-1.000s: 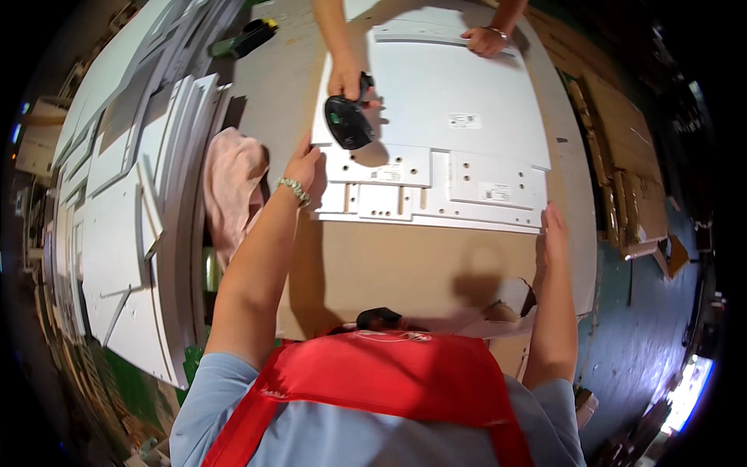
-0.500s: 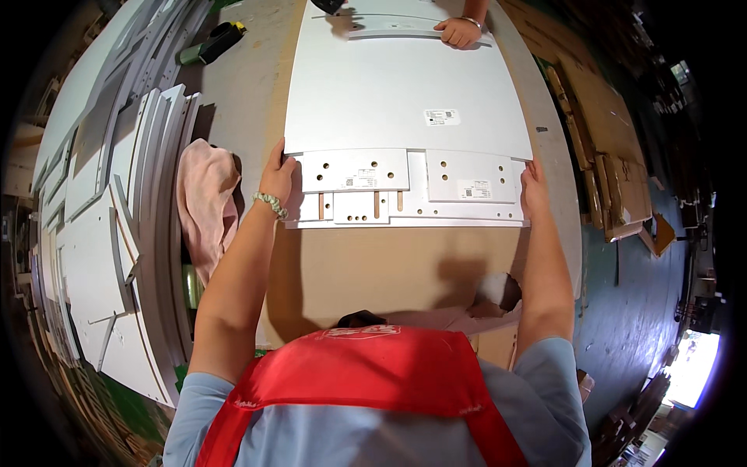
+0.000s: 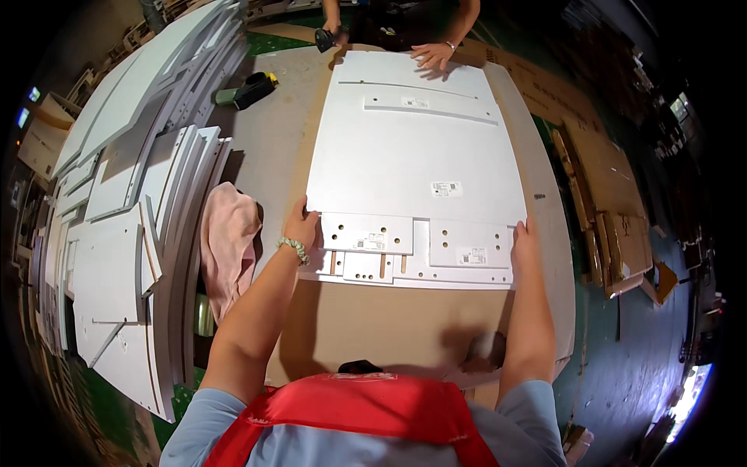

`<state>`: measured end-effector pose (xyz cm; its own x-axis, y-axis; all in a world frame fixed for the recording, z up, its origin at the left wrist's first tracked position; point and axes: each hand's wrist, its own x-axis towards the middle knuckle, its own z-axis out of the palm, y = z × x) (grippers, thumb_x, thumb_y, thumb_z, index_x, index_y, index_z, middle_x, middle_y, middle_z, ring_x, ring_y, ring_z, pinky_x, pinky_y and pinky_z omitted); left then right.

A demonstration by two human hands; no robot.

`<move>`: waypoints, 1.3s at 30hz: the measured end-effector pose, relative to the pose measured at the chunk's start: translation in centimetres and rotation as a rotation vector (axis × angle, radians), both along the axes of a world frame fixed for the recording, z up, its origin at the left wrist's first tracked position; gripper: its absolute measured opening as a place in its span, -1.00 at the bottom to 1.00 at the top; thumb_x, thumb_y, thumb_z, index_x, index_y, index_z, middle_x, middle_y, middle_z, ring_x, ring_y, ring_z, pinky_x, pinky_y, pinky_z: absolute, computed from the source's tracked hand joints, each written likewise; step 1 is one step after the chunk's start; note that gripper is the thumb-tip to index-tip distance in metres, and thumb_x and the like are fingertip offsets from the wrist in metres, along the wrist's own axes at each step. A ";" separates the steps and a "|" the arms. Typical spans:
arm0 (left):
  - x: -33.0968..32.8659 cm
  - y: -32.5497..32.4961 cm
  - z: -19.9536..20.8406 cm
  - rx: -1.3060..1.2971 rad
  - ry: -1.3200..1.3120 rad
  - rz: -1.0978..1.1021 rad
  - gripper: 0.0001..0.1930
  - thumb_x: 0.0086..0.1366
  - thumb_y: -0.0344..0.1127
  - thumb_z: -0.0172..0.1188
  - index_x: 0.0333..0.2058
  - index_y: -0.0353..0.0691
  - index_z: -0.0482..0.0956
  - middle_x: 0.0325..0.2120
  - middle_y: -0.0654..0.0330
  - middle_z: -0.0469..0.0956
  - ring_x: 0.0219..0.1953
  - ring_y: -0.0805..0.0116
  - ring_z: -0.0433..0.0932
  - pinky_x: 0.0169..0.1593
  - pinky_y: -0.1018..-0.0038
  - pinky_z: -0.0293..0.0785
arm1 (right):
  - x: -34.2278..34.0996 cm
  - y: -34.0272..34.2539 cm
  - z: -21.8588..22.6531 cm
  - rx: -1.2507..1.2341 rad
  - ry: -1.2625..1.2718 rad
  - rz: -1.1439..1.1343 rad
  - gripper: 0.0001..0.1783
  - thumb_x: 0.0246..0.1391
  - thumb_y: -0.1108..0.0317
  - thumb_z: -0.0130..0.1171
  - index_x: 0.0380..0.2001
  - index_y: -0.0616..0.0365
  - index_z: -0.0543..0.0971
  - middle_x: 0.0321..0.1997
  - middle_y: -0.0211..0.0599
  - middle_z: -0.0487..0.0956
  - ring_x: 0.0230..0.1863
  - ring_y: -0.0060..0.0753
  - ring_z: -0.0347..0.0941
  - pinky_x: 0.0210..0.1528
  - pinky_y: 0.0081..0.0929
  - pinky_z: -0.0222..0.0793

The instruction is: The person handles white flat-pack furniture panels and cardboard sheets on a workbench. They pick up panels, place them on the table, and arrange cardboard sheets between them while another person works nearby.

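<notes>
A large white panel (image 3: 389, 167) lies flat on brown cardboard in front of me. My left hand (image 3: 301, 227) grips its left edge near the close end, fingers closed round the side. On the opposite edge my right hand (image 3: 526, 243) is closed in the same way. Between them lie smaller white boards: a drilled one (image 3: 354, 227) with a label at left, another drilled one (image 3: 459, 233) at right, and a short piece (image 3: 360, 265) below the left one. Farther up the panel rests a long narrow white strip (image 3: 436, 109).
Across the table a co-worker's spread hand (image 3: 433, 56) touches the panel; their other hand holds a black tool (image 3: 324, 39). Stacked white boards (image 3: 109, 265) and a pink cloth (image 3: 231, 241) stand at left. A green-and-black tool (image 3: 247, 91) lies beyond. Flattened cardboard (image 3: 603, 167) is at right.
My view has tilted up, showing more of the far end. The co-worker's hand has left the narrow strip and spreads near the panel's far edge. My hands keep their hold.
</notes>
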<state>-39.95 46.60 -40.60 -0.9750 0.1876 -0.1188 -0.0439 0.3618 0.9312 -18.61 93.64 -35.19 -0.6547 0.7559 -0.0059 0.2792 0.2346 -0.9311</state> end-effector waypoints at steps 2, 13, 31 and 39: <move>0.3 0.2 -0.1 -0.004 0.090 0.054 -0.49 0.16 -0.49 0.06 0.13 -0.28 0.26 -0.20 0.17 0.47 -0.26 0.42 0.43 -0.16 0.53 0.39 | -0.1 -0.3 -0.8 -0.206 0.175 -0.013 -0.46 0.22 0.37 -0.11 0.24 0.25 0.12 0.24 -0.14 0.20 0.22 -0.33 0.16 0.23 -0.50 0.10; 2.1 0.0 0.7 -0.071 0.180 0.063 -0.50 0.18 -0.40 0.08 0.12 -0.31 0.28 -0.05 0.06 0.46 -0.07 0.28 0.45 0.00 0.48 0.36 | 0.9 -0.1 -1.1 -0.302 0.265 0.018 -0.42 0.22 0.35 -0.08 0.25 0.28 0.06 0.24 -0.16 0.18 0.21 -0.37 0.16 0.24 -0.48 0.09; 12.1 -8.2 5.0 0.183 0.126 0.260 -0.59 0.36 -0.33 -0.11 0.13 -0.36 0.20 0.01 0.02 0.38 0.09 0.25 0.34 0.18 0.43 0.22 | 8.0 -14.5 2.7 0.426 -0.028 0.145 -0.47 0.22 0.22 -0.09 0.19 0.27 0.23 0.27 -0.02 0.23 0.28 -0.12 0.12 0.29 -0.34 -0.02; 31.8 -12.5 8.9 0.261 -0.051 0.295 -0.73 0.29 -0.35 0.04 -0.08 -0.34 0.42 -0.29 0.13 0.54 -0.20 0.43 0.54 -0.20 0.52 0.47 | 14.7 -35.0 2.7 -0.229 0.036 0.940 -0.72 0.11 0.48 0.01 -0.08 0.27 0.48 -0.04 -0.18 0.48 0.01 -0.33 0.40 0.05 -0.45 0.29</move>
